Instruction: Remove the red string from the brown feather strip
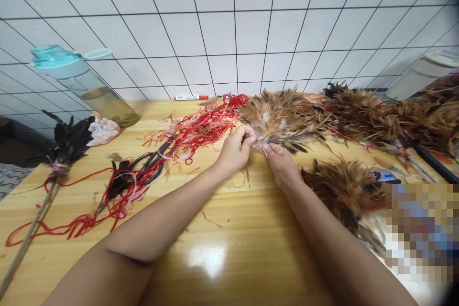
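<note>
Feather bundle (287, 117): 1 | hands (234, 150) (283, 162): 2, both pinching at its base | marker (191, 97): 1 | black-feathered stick (46, 203): 1

Left fingers (247, 133) and right fingers (275, 150) pinching brown feathers (287, 117), red string (206, 129), teal-lidded bottle (107, 103)

The table (247, 244) bears 1 bottle (103, 98) and yarn (201, 131) left of the left hand (234, 150), feathers (339, 184) right of the right hand (284, 165).

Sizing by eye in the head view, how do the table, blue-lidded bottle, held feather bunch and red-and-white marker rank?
1. Table
2. Feather bunch and blue-lidded bottle: too close to rank
3. Red-and-white marker
</note>
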The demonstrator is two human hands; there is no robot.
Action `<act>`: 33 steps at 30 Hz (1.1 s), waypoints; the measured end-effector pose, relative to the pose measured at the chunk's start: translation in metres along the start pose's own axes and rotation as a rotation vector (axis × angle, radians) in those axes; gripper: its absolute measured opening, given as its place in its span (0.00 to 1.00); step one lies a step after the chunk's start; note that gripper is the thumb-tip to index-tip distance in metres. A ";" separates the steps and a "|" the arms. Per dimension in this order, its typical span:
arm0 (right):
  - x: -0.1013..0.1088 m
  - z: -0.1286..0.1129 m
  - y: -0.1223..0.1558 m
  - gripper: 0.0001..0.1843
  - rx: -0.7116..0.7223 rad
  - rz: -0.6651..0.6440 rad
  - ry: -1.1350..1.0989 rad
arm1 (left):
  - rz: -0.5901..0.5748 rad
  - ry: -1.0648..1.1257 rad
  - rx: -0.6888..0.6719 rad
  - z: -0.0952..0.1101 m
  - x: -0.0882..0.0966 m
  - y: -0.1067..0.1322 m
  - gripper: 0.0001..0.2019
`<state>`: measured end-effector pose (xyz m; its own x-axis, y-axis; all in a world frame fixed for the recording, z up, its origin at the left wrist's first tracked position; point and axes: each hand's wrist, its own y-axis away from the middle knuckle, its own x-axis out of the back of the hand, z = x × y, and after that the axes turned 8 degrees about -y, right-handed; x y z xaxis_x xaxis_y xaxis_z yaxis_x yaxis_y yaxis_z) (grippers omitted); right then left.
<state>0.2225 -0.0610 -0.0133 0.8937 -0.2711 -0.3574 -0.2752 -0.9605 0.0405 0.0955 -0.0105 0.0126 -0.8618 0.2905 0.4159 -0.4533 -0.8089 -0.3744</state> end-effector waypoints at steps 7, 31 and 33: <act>0.002 0.000 0.000 0.17 0.001 0.013 0.045 | -0.002 -0.147 -0.029 0.000 0.002 -0.001 0.03; 0.006 -0.004 0.000 0.20 -0.032 0.085 0.037 | 0.209 -0.150 0.120 -0.020 0.025 -0.018 0.01; 0.007 -0.008 -0.001 0.20 -0.054 0.114 -0.038 | 0.146 -0.216 0.130 -0.021 0.025 -0.018 0.02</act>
<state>0.2320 -0.0626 -0.0087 0.8432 -0.3773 -0.3831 -0.3538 -0.9258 0.1330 0.0773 0.0216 0.0119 -0.8412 0.0615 0.5373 -0.2828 -0.8968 -0.3402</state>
